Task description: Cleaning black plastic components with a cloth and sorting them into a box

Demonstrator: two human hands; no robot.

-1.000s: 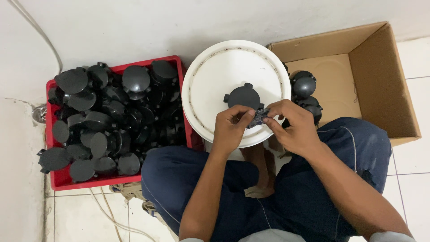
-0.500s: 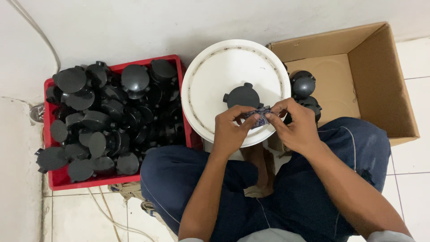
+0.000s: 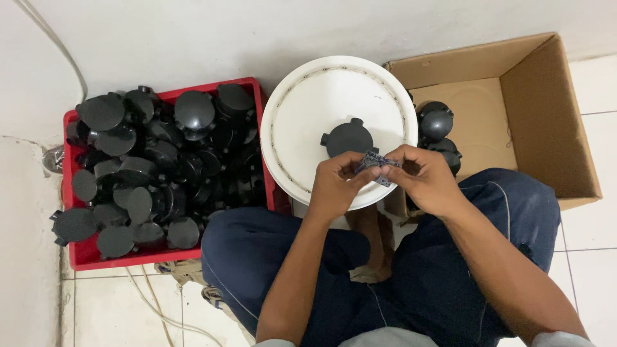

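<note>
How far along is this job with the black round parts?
Done, apparently: a few black parts in the cardboard box. In hand: left hand and right hand pinch a small dark scrap beside one part on the white lid. Left: a heaped red crate.

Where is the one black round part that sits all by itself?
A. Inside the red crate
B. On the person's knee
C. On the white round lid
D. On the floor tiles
C: the single black round part rests on the white round lid, just above the left hand and right hand, which pinch a small dark patterned piece between them.
</note>
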